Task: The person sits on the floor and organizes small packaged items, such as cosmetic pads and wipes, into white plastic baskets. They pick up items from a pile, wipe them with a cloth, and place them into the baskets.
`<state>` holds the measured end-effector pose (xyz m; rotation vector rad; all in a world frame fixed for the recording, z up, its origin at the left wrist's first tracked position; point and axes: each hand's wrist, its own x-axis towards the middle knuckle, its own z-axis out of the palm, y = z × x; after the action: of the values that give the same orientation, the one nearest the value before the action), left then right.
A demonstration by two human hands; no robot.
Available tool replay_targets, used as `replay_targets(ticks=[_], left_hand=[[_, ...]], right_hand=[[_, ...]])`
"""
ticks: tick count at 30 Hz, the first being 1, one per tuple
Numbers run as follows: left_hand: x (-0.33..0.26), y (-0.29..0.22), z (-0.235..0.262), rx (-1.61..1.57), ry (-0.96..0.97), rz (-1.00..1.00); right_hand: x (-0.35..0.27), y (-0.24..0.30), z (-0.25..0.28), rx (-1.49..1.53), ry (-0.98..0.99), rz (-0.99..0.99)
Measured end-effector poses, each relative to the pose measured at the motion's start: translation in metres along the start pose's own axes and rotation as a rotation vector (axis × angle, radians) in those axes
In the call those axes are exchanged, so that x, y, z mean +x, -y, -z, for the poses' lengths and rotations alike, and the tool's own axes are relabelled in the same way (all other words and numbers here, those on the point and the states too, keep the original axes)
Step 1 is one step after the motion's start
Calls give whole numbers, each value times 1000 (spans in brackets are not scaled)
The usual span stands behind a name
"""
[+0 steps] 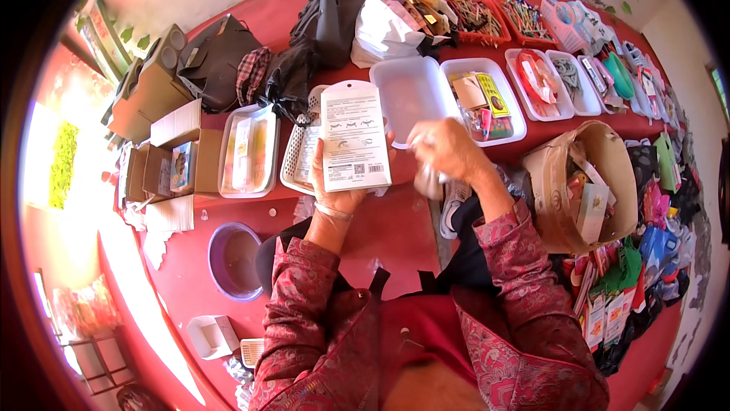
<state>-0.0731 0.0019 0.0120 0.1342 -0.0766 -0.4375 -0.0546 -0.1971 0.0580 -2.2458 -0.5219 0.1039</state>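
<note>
My left hand (340, 199) grips a flat white printed package (353, 118) with a rounded hang tab at the top. Thumb and fingers hold it by its two sides, and its face with small line drawings is turned toward me. To the right of the package, my right hand (450, 151) is closed and partly smeared by motion. Something pale shows at its fingers, too blurred to name. Beyond both hands stands an empty translucent plastic tub (414, 95). Behind the package is a white perforated basket (293, 156), partly hidden.
Around the hands stand an open cardboard box (204, 164), a tub with a yellow package (508, 128), a tall woven basket (551, 202) and a purple basin (217, 263). Bags (220, 61) and red trays of pens (525, 15) line the back. Piled packages (608, 297) lie at right.
</note>
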Motion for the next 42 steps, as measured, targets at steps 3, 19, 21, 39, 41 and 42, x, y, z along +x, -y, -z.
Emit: replay_targets(ticks=[3, 19, 21, 39, 41, 42], left_hand=[[5, 7, 0, 4, -14, -37], [-3, 8, 31, 318, -108, 139], [0, 20, 22, 179, -181, 109], [-14, -21, 22, 481, -177, -158], [-17, -15, 30, 557, -231, -107], [-15, -8, 36, 646, -238, -88]], right_hand=[[6, -5, 9, 432, -552, -91], [35, -3, -45, 239, -665, 351], [31, 6, -59, 457, -500, 402], [29, -25, -23, 705, -599, -257], [35, -28, -30, 1108, -565, -240], [35, -28, -37, 1387, -406, -265]])
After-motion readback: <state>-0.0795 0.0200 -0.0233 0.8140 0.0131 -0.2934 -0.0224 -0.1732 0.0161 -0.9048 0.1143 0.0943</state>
